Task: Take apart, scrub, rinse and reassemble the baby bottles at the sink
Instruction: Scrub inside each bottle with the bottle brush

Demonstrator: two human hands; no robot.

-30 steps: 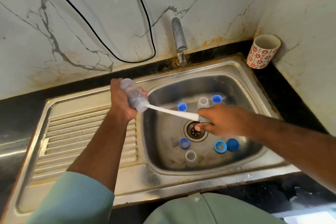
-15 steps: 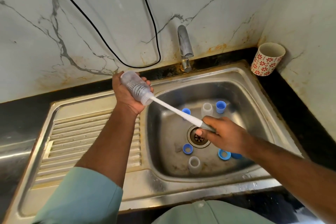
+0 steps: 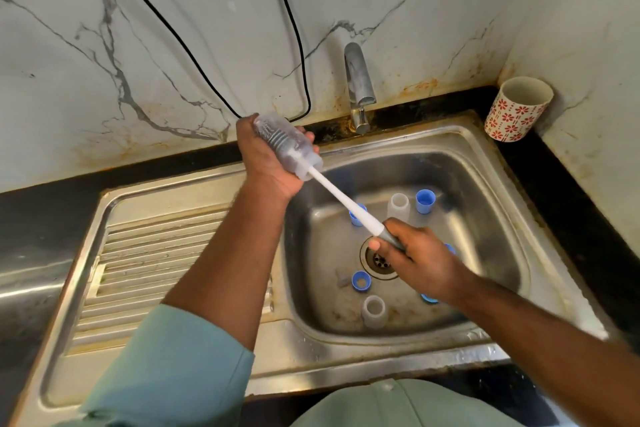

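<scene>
Over sink [image 3: 491, 163], left hand [image 3: 266, 163] grips bottle [image 3: 287, 146], right hand [image 3: 422, 256] brush [image 3: 341, 196]

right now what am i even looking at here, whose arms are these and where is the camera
There is no machine here: these are a person's own two arms, filmed by a wide-angle camera worn on their head, looking forward and down at a steel sink. The left hand grips a clear baby bottle, tilted with its mouth toward the basin. The right hand holds the grey handle of a white bottle brush, whose bristle end is inside the bottle. Around the drain in the basin lie blue bottle parts and clear ones. A tap stands behind the sink, and a flowered cup stands on the counter in the corner.
</scene>
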